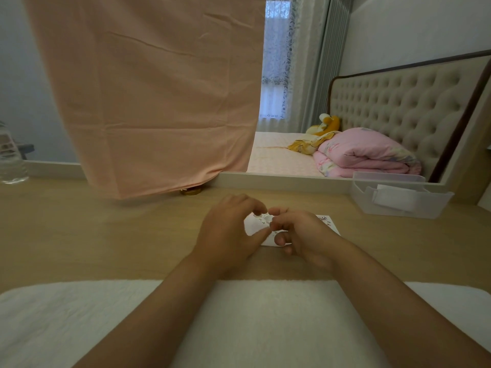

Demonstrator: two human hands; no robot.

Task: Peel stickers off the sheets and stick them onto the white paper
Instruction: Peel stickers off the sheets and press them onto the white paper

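The left hand (228,231) curls forefinger and thumb round the left end of the sticker sheet (256,225), which lies on the table (106,235) between the two hands, its long axis running left to right. At its middle the right hand (301,233) pinches the sheet's surface with curled fingertips, so the peel probably pulls rightward against the left hand's hold. No separate white paper can be made out.

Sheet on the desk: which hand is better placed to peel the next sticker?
Probably the right hand: its fingertips pinch at the middle of the sheet, while the left hand grips its left edge.
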